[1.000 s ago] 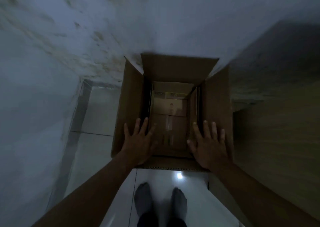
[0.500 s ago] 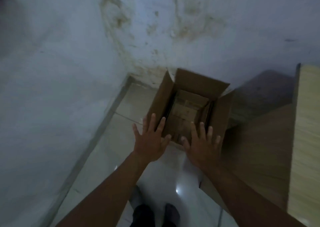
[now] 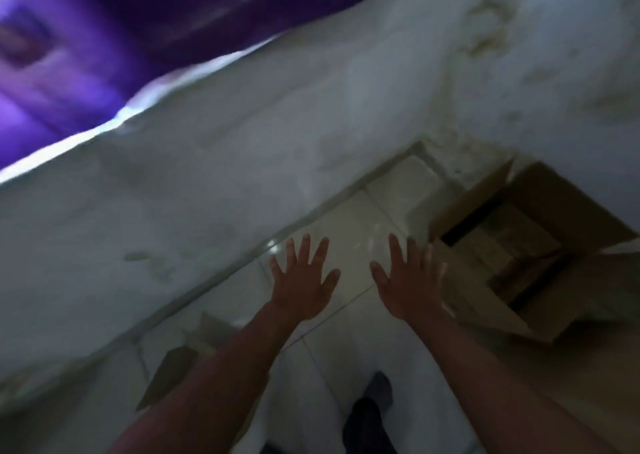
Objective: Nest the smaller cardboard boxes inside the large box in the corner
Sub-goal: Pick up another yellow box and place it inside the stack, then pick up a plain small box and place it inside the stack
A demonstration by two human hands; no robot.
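The large cardboard box (image 3: 481,207) stands open in the corner at the right, flaps spread. A smaller cardboard box (image 3: 512,242) sits inside it. My left hand (image 3: 301,280) hovers over the floor tiles, fingers spread and holding nothing. My right hand (image 3: 408,280) is beside it, also spread and empty, just left of the big box's near flap and not touching it as far as the blur shows. Another piece of brown cardboard (image 3: 166,374) lies by the wall at lower left, partly hidden by my left forearm.
A stained white wall (image 3: 242,176) runs diagonally along the left. Pale glossy floor tiles (image 3: 349,218) lie below my hands. A wooden panel (image 3: 588,384) stands at the right. My socked foot (image 3: 377,391) shows at the bottom. A purple-lit area fills the top left.
Both hands have left the big box and moved to its left, over the floor. My view has swung left, so the box now sits at the right edge.
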